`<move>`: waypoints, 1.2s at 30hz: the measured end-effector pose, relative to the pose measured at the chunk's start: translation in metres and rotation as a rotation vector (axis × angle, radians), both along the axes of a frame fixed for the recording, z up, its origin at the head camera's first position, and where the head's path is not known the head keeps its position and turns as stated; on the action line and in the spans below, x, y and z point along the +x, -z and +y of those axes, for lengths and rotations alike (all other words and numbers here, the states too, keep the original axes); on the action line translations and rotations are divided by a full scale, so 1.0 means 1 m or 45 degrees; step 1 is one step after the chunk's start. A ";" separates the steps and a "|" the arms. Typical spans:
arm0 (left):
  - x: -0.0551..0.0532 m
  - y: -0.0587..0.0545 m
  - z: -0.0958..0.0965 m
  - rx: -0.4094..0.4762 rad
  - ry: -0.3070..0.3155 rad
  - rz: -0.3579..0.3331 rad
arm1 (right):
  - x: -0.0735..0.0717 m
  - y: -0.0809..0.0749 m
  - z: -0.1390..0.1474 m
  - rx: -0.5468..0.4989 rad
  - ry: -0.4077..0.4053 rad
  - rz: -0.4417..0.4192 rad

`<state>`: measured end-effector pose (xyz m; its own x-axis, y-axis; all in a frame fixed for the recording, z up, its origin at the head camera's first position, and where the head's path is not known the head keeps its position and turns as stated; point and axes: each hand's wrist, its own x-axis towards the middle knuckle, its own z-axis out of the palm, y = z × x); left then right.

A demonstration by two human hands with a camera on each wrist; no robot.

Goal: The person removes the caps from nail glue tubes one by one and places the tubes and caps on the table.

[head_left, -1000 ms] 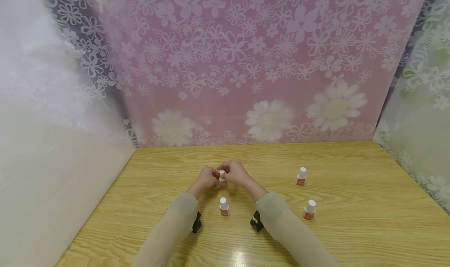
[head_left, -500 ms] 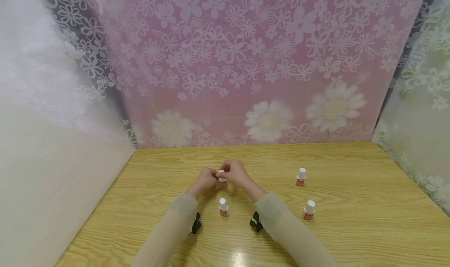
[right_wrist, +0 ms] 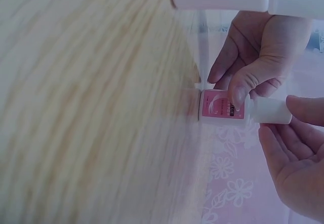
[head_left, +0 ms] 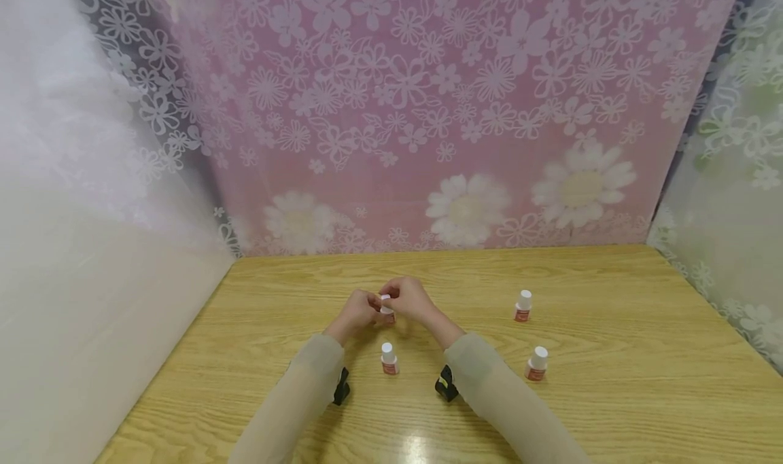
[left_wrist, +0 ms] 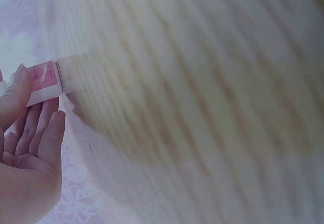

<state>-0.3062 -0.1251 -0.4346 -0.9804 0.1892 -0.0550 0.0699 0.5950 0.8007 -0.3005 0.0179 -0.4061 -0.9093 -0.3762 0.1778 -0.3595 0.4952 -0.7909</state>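
Observation:
A small white bottle with a pink-red label and a white cap stands upright on the wooden table between my hands. My left hand grips its body, thumb across the label, as the left wrist view shows up close. From the other side my right hand pinches the cap between thumb and fingers. In the head view the fingers cover part of the bottle. Closer to me stands a second bottle of the same kind, between my forearms and touched by neither hand.
Two more such bottles stand on the right: one farther back, one nearer. Black wrist devices sit under both sleeves, one at the right sleeve. A pink floral curtain closes the back of the table; pale sheets hang at both sides.
The right hand's thumb and fingers shift slightly around the cap. The left hand keeps its hold on the bottle, and the other bottles stay in place.

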 end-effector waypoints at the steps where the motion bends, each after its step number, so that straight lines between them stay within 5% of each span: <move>1: 0.000 0.000 0.000 0.001 0.002 -0.001 | 0.000 0.000 0.000 0.000 -0.008 0.001; 17: -0.001 0.005 0.000 0.029 0.008 -0.006 | 0.002 0.002 0.001 -0.003 0.075 0.000; 36: -0.002 0.004 -0.001 0.005 -0.020 -0.006 | 0.001 -0.002 0.000 -0.002 0.038 0.008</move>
<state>-0.3086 -0.1264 -0.4389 -0.9829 0.1741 -0.0592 0.0567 0.5931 0.8031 -0.2991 0.0181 -0.4044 -0.9191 -0.3486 0.1839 -0.3493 0.5042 -0.7898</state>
